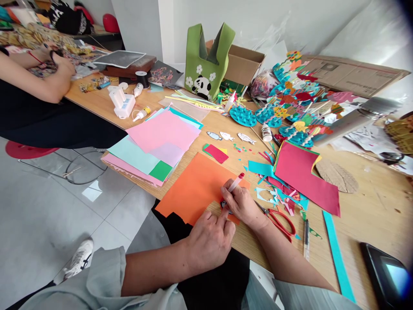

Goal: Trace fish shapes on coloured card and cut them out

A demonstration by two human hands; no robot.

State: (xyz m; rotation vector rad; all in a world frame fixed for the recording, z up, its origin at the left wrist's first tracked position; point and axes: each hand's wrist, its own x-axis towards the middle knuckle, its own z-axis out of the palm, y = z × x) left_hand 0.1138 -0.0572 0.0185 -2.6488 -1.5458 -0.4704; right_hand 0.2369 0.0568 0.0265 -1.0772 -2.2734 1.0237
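Observation:
A red-capped marker [236, 182] is gripped in my right hand [242, 204], its lower end over the near right part of an orange sheet [196, 185]. Beside it, my left hand [211, 239] rests at the sheet's near edge, index finger extended and the other fingers curled. A small dark cutout lies mostly hidden beneath my fingers. Red-handled scissors [280, 220] lie just right of my right wrist. Beyond the sheet are small paper pieces [216, 153] in red, yellow and green, and fish cutouts [246, 137].
Stacked coloured paper [161, 133] lies left of the orange sheet. Red paper [303, 172], scraps, a pen [306, 239] and a black device [385, 275] are on the right. Behind stand a green panda bag [206, 64] and blue fish decorations [243, 115]. Another person's arm [35, 79] is at far left.

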